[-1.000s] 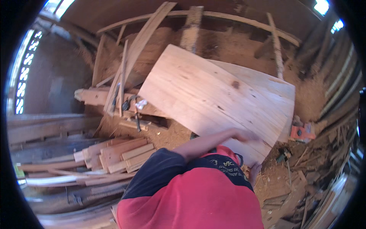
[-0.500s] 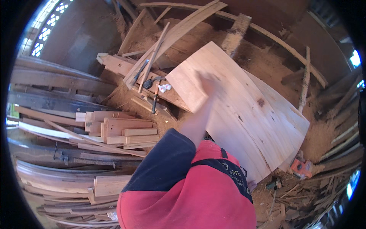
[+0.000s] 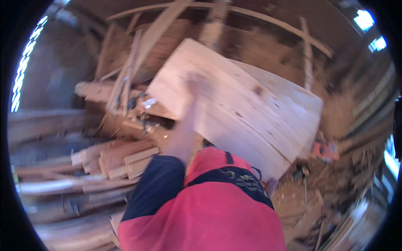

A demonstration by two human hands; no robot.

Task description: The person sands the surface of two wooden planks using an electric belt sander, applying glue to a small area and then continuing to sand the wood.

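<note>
A wide, pale wooden panel [image 3: 234, 108] with dark knots and a long crack lies at a slant in front of me. My left hand [image 3: 197, 83] is over its upper left part, at or just above the surface. Motion smears its fingers, so I cannot make out their shape or anything in them. At the panel's near edge, beside my red shirt, my right hand [image 3: 271, 185] shows only in part and appears to grip the edge. A second pale panel [image 3: 289, 81] sticks out from under the first on the far right side.
Left of the panel are a small dark-handled tool [image 3: 144, 121] and a crumpled white piece [image 3: 148, 103]. Stacked wood blocks [image 3: 121, 159] stand at the left. An orange power tool [image 3: 325, 150] rests at the right, near scattered offcuts. Long boards [image 3: 157, 31] lean at the back.
The whole view has shifted, so the panel and my arms appear further left. My left hand stays over the panel's upper left part, still blurred. My right hand remains at the near edge.
</note>
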